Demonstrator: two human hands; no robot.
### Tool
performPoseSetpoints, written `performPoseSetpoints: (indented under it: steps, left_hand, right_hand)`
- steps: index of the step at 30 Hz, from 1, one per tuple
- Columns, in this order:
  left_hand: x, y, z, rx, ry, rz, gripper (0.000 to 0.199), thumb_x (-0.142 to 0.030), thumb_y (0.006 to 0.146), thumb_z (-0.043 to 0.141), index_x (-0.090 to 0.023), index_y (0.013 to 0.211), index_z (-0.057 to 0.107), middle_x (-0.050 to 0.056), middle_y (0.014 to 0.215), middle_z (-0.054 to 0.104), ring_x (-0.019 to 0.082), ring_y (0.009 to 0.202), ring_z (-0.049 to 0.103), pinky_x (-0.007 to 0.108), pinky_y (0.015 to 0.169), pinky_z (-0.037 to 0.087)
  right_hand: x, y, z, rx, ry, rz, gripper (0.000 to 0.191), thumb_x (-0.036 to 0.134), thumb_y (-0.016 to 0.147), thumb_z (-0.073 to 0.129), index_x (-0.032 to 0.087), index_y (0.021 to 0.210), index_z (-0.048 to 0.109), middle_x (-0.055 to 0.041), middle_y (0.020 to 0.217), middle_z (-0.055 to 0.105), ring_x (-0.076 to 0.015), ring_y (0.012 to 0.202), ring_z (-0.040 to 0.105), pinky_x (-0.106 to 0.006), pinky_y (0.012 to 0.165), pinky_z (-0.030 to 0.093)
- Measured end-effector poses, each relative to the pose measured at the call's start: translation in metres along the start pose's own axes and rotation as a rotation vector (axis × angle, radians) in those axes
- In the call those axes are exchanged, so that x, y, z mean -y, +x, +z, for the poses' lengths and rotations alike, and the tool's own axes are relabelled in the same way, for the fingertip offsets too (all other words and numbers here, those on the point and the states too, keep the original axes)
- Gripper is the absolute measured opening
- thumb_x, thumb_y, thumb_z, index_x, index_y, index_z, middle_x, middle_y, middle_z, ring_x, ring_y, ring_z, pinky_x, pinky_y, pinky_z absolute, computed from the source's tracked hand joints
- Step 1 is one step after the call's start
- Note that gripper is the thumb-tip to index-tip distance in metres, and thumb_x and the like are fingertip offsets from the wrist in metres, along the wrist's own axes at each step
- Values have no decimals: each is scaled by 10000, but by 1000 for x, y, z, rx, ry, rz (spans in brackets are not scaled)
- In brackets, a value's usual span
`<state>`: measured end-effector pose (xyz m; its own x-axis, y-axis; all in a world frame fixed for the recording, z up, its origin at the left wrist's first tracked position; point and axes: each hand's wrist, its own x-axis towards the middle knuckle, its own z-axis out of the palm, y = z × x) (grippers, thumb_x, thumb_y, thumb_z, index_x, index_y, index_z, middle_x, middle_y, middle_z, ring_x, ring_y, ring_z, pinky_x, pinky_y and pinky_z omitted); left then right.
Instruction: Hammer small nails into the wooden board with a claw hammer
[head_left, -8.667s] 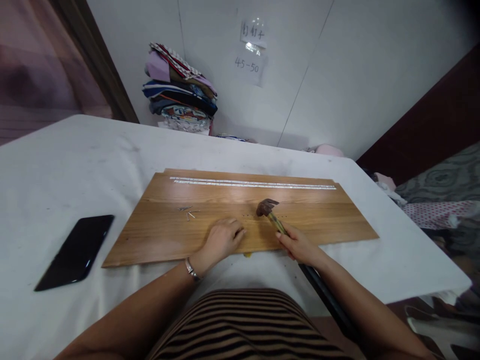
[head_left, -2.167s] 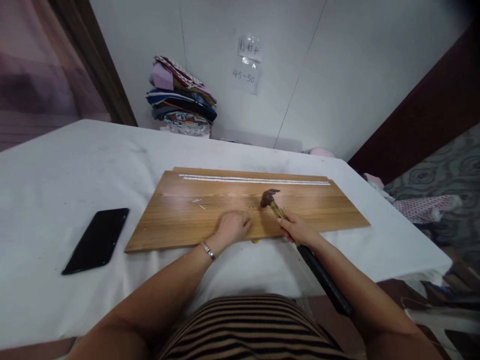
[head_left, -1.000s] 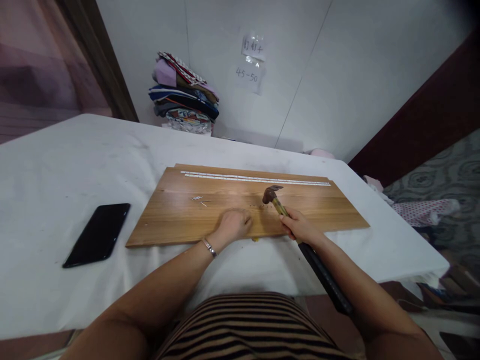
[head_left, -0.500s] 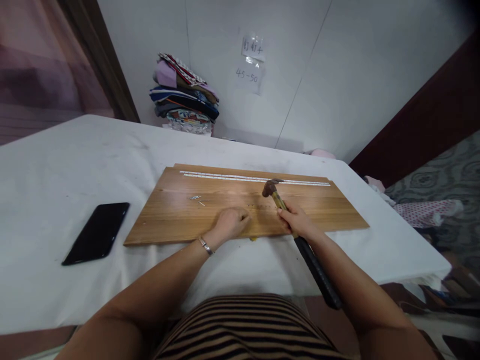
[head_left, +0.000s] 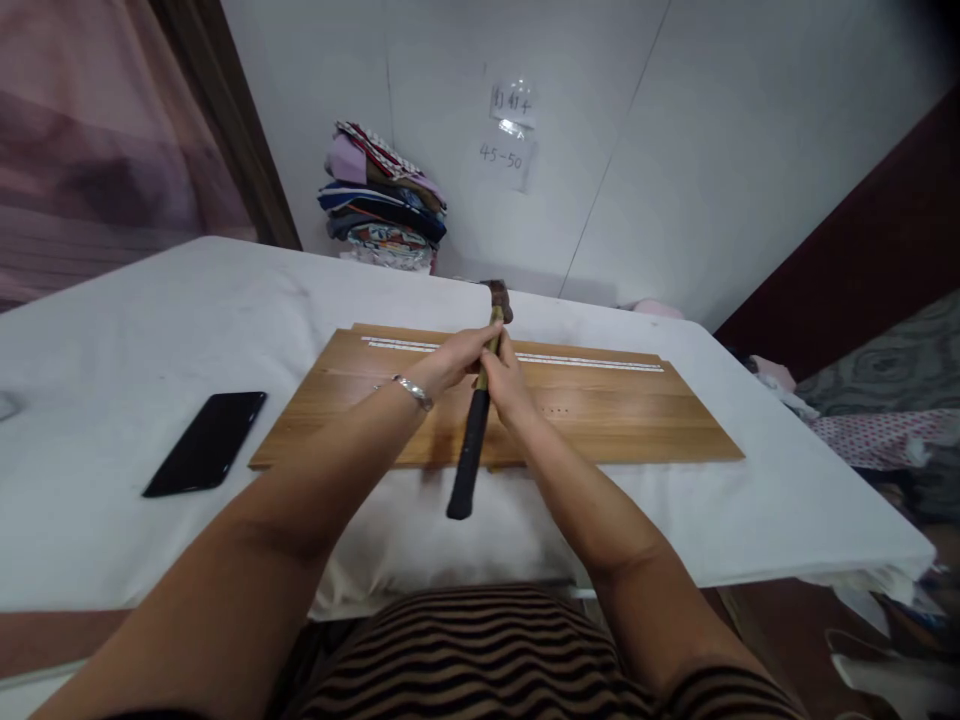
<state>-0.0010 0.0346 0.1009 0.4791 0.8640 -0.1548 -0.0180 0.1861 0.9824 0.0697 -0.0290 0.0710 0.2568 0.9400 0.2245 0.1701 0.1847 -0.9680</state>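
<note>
Above the wooden board (head_left: 622, 425), between the worktop's (head_left: 750, 520) near and far edges, the hammer (head_left: 472, 445) has swung leftward, its head now toward the far edge. The left hand (head_left: 452, 360) has come off the board to meet it, so striking seems paused. The right hand (head_left: 508, 385) has its fingers wrapped around the handle; the left fingers meet there, their grip hidden.

The hammer's grip (head_left: 470, 450) is black, the board (head_left: 630, 420) brown, the shirt (head_left: 465, 650) black-striped.
</note>
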Motion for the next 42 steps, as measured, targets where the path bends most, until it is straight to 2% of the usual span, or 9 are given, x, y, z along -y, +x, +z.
performPoseSetpoints:
  steps: [2,4,5,10,14,17,22,30,42]
  left_hand:
    - [-5,-8,-14,19,-18,-44,374,-439,954,564,-154,712,548,-7,553,522,112,494,515,216,484,392]
    - [-5,-19,-29,11,-36,-55,394,-481,951,560,-151,736,551,-1,577,538,107,492,524,204,464,390]
    - [-4,-25,-35,-5,-44,-45,383,-484,936,585,-156,743,538,-13,583,527,85,456,484,189,429,348]
    - [12,-55,-45,55,-60,-102,358,-496,926,580,-180,779,500,-54,586,439,50,398,363,172,369,249]
    - [31,-76,-31,149,15,-248,352,-508,954,492,-174,861,555,-55,584,415,56,395,327,185,370,230]
    - [43,-85,-20,176,82,-292,352,-517,953,480,-179,962,580,-62,577,411,68,397,321,201,378,236]
    - [54,-87,-9,207,70,-361,372,-532,954,469,-188,1071,550,-85,589,403,65,400,313,191,388,228]
    - [62,-82,5,189,-1,-445,418,-583,921,511,-187,1056,530,-95,585,412,59,387,333,195,390,226]
    - [52,-79,12,156,25,-445,340,-513,952,471,-181,971,543,-90,574,408,55,376,324,200,394,208]
  right_hand:
    - [-3,-19,-6,159,-48,-108,551,408,919,552,251,1439,462,-50,1128,662,-208,1030,632,-351,920,535]
    - [-9,-32,-28,341,-121,-101,568,446,918,580,274,1451,486,-27,1003,684,-196,905,655,-357,875,546]
    - [-13,-32,-45,331,-141,-91,553,457,917,575,269,1433,511,-17,936,682,-185,850,653,-346,842,549]
    - [-39,21,-146,-222,-249,108,527,437,888,516,191,1352,543,-63,976,684,-183,827,660,-276,668,520]
    - [-67,53,-188,-414,-709,155,507,320,928,344,154,1373,522,-149,1212,656,-241,1108,617,-364,852,522]
    - [-90,46,-195,-396,-844,199,448,274,889,421,119,1264,613,-223,1340,582,-320,1303,467,-473,1036,407]
    - [-111,38,-197,-220,-1004,284,298,258,882,463,174,1028,709,-167,1255,640,-318,1248,497,-497,1077,338]
    - [-118,45,-196,-158,-1133,312,349,268,909,447,180,1138,695,-167,1307,604,-319,1259,486,-492,1056,336]
    - [-119,46,-195,-167,-1146,307,348,276,906,459,189,1138,704,-166,1304,621,-328,1262,502,-498,1048,353]
